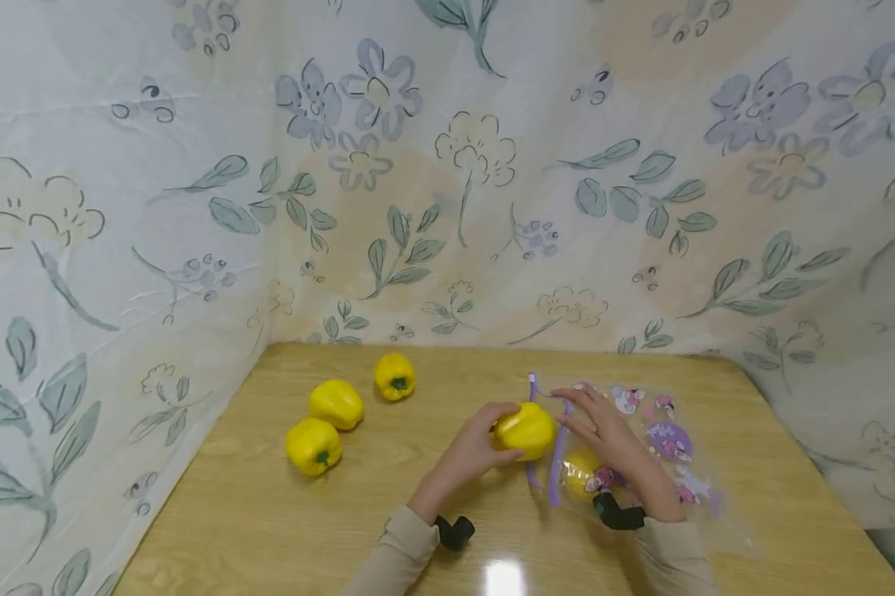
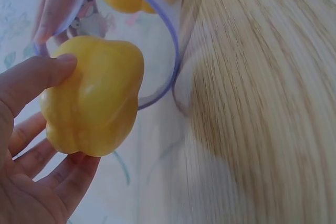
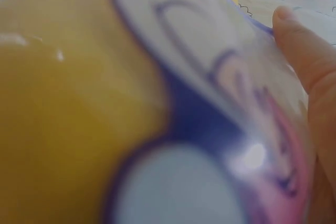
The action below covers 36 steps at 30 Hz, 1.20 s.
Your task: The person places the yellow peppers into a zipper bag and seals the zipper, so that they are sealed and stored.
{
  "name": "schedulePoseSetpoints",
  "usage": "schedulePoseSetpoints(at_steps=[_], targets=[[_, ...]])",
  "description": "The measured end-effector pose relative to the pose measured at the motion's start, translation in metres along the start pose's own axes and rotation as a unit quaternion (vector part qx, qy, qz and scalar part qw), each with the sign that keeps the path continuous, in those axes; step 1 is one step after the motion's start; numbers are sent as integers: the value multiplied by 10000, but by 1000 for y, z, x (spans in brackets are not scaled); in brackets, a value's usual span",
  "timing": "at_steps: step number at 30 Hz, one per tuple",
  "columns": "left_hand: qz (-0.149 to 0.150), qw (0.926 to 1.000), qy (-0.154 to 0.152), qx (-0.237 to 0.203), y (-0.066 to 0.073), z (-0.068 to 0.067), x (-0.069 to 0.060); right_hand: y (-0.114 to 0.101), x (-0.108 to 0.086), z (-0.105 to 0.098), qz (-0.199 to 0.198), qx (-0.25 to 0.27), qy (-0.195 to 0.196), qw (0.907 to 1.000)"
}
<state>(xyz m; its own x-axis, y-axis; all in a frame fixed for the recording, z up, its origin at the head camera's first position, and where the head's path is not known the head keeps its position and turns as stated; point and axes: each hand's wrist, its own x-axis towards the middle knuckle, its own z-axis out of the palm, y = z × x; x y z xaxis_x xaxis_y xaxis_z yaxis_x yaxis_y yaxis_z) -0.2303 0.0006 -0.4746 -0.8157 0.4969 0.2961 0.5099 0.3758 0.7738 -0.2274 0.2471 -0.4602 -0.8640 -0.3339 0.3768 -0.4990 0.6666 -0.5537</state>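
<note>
In the head view my left hand (image 1: 468, 454) grips a yellow bell pepper (image 1: 526, 431) at the mouth of a clear printed bag (image 1: 671, 443) with a purple rim. The left wrist view shows the thumb on one side of this pepper (image 2: 94, 95) and the fingers beneath it. My right hand (image 1: 617, 439) holds the bag's rim, which stands apart in a loop. Another yellow pepper (image 1: 581, 470) lies inside the bag. Bag film with a printed figure fills much of the right wrist view, beside a finger of the right hand (image 3: 310, 64).
Three more yellow peppers lie on the left of the wooden table (image 1: 238, 513): one at the back (image 1: 395, 377), one in the middle (image 1: 337, 404) and one nearer me (image 1: 314, 446). A floral cloth (image 1: 417, 190) hangs behind the table.
</note>
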Motion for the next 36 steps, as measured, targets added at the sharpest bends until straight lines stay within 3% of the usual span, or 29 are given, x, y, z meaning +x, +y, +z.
schedulePoseSetpoints(at_steps=[11, 19, 23, 29, 36], targets=[[124, 9999, -86, -75, 2, 10, 12, -2, 4, -2, -67, -40, 19, 10000], [282, 9992, -139, 248, -6, 22, 20, -2, 4, -3, -203, -122, 61, 9997], [233, 9995, -103, 177, -9, 26, 22, -2, 3, -2, -132, -143, -17, 9998], [-106, 9998, -46, 164, -7, 28, 23, -3, 1, -1, -30, -58, -49, 10000], [-627, 9977, 253, 91, -6, 31, 22, -3, 1, -1, -41, -78, -29, 10000]])
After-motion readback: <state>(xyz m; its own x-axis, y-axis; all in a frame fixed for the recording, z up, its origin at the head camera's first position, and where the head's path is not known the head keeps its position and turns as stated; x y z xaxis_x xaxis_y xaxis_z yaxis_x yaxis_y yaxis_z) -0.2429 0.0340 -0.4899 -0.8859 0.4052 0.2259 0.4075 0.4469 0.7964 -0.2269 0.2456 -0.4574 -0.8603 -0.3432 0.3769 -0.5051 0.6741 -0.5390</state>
